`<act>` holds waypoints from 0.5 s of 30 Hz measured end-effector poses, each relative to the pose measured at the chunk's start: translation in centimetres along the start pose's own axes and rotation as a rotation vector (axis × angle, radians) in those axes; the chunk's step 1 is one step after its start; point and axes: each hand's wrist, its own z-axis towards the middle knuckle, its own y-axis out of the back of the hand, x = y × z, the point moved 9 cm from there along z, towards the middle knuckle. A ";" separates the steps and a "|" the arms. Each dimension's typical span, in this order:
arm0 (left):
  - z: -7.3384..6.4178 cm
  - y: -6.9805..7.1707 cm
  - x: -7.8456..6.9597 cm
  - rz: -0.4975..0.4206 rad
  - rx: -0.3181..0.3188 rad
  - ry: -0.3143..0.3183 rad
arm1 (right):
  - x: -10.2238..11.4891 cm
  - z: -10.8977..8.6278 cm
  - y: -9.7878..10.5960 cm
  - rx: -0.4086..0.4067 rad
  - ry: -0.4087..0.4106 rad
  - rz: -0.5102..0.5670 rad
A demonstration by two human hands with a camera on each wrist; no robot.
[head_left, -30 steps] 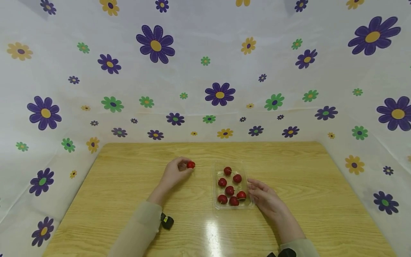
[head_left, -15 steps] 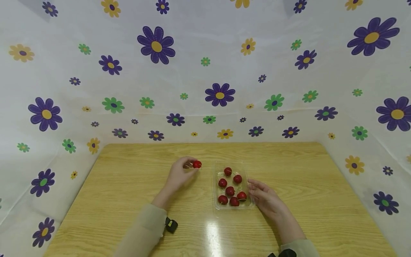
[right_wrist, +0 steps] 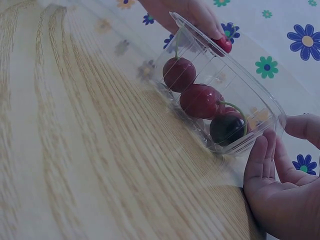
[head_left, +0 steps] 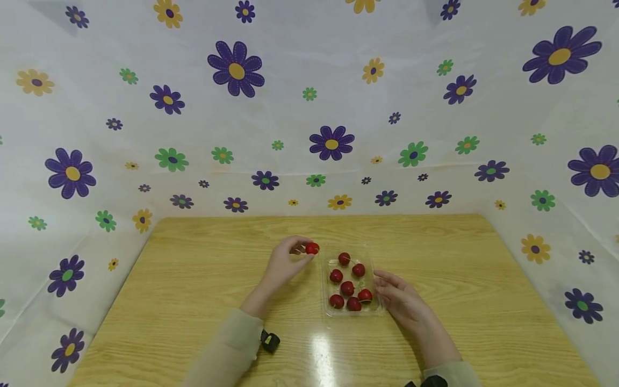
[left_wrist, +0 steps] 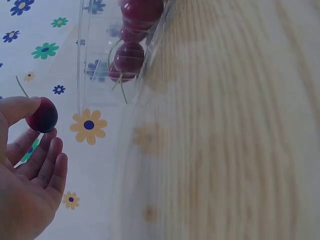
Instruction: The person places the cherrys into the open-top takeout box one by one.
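Note:
My left hand (head_left: pixel 287 264) pinches a single red cherry (head_left: pixel 312 248) between thumb and fingertips, just left of the clear plastic container (head_left: pixel 325 309). The held cherry (left_wrist: pixel 42 115) has a thin green stem that shows in the left wrist view. Inside the container lie several dark red cherries (head_left: pixel 347 288), some with stems. My right hand (head_left: pixel 403 301) rests at the container's right side, fingers relaxed and fairly straight against its wall. In the right wrist view, its thumb and fingertips are right at the container's end, close to the rim (right_wrist: pixel 274 106).
The container stands on a light wood-grain table (head_left: pixel 203 258). A white cloth (head_left: pixel 285 113) with purple, yellow and green flowers surrounds the table at the back and both sides. A black wrist device (head_left: pixel 270 341) sits at the left cuff.
My left hand has moved right with the cherry, from well left of the container to close beside its far left corner. The right hand has stayed at the container's side.

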 end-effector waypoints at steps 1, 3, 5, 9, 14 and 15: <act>0.0 -0.2 -0.2 -0.006 0.005 0.000 | 0.0 0.0 0.0 0.002 0.003 -0.001; 0.1 -0.6 -0.7 -0.016 0.013 -0.013 | 0.1 0.0 0.1 0.001 0.007 -0.004; 0.1 -1.0 -0.9 -0.024 0.023 -0.017 | 0.1 0.1 0.1 0.000 0.006 -0.003; 0.1 -2.0 -1.2 -0.029 0.048 -0.016 | 0.1 0.1 0.1 0.007 0.001 -0.001; 0.2 -3.1 -1.5 -0.033 0.081 0.000 | 0.2 0.2 0.0 0.011 -0.002 -0.008; 0.2 -3.2 -1.6 -0.034 0.085 0.005 | 0.2 0.3 0.0 0.007 -0.002 -0.009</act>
